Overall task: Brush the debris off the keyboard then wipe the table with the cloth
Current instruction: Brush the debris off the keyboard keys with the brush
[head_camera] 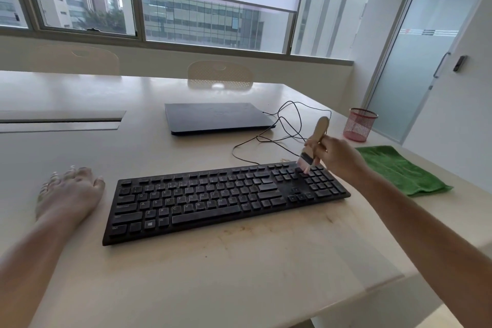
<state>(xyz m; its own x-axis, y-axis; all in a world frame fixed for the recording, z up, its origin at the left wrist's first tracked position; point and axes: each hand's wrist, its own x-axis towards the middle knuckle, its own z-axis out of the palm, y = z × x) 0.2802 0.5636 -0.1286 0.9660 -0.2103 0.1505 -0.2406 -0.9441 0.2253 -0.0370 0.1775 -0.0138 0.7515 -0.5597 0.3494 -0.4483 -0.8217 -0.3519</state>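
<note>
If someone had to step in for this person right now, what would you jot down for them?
Right hand grips the brush, bristles on the keys at the right end of the keyboard.
Left hand rests flat on the table, left of the keyboard, holding nothing.
Green cloth lies untouched at the right table edge.
Done: brushing under way; how much is finished I cannot tell.
Left: finish brushing, then wipe the table, which shows brownish smudges in front of the keyboard.

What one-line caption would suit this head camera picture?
Right hand sweeps a brush over the keyboard; green cloth waits nearby.
</note>
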